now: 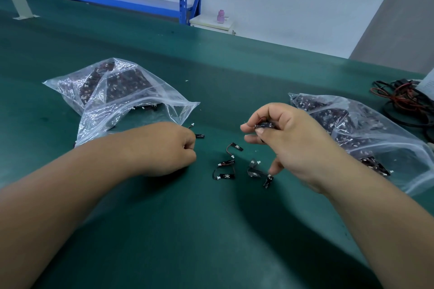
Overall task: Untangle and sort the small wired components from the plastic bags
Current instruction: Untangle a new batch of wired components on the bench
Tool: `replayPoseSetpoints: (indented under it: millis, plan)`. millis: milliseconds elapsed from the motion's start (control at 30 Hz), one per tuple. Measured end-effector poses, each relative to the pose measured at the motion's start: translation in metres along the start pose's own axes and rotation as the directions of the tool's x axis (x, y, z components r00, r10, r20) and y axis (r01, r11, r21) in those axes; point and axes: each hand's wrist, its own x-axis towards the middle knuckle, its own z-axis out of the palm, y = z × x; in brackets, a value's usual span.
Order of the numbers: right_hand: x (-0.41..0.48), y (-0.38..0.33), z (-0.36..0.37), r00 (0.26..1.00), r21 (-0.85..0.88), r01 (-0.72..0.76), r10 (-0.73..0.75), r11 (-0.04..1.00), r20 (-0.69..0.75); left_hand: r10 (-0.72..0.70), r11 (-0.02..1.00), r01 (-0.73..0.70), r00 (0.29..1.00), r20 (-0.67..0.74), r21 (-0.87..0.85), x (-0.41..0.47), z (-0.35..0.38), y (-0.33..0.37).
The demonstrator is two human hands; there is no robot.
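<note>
— What are the hands doing?

— My right hand [288,138] is raised a little over the green worktop [211,230], thumb and forefinger pinching one wired component [264,125], a black piece with a red lead looping above it. My left hand [169,148] rests on the worktop with its fingers [187,145] curled. A second component [199,135] pokes out just past them, but I cannot tell whether they grip it.

— And the rest of the parts?

— The loose components [226,163] lie scattered between my hands, some touching. The left bag [122,98] is beside my left wrist, mouth open towards me, with dark parts inside. The right bag [352,129] lies behind my right hand, also full. A cable bundle [404,101] sits at the far right edge.
</note>
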Motion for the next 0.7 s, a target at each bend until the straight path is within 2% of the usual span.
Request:
replayPoseSetpoints:
  millis: [133, 333, 400, 467, 567, 633, 700]
  plan:
    - [0.005, 0.001, -0.008, 0.998, -0.144, 0.041, -0.048, 0.989, -0.043, 0.005, 1.000, -0.005, 1.000, -0.003, 0.006, -0.001, 0.000, 0.000]
    - [0.013, 0.013, -0.014, 0.998, -0.244, -0.064, 0.056, 0.968, -0.039, 0.004, 1.000, -0.004, 1.000, -0.004, 0.009, -0.001, 0.000, 0.000]
    - [0.015, 0.016, -0.014, 0.994, -0.165, -0.111, 0.105, 0.980, -0.044, 0.001, 1.000, -0.001, 1.000, -0.005, 0.006, 0.000, 0.000, 0.000]
    - [0.017, 0.016, -0.016, 0.984, 0.008, -0.178, 0.178, 0.984, -0.023, -0.003, 1.000, 0.003, 1.000, -0.003, 0.002, 0.000, 0.001, 0.000]
    - [0.018, 0.015, -0.023, 0.959, 0.278, -0.283, 0.269, 0.918, 0.088, -0.002, 1.000, 0.002, 1.000, -0.004, -0.002, 0.000, 0.001, -0.001]
    - [0.018, 0.015, -0.026, 0.937, 0.371, -0.346, 0.297, 0.862, 0.184, 0.001, 1.000, -0.001, 1.000, -0.008, 0.001, 0.000, 0.001, -0.001]
    - [0.018, 0.017, -0.028, 0.923, 0.390, -0.379, 0.308, 0.839, 0.232, -0.003, 1.000, 0.003, 1.000, -0.007, -0.001, 0.000, 0.001, -0.001]
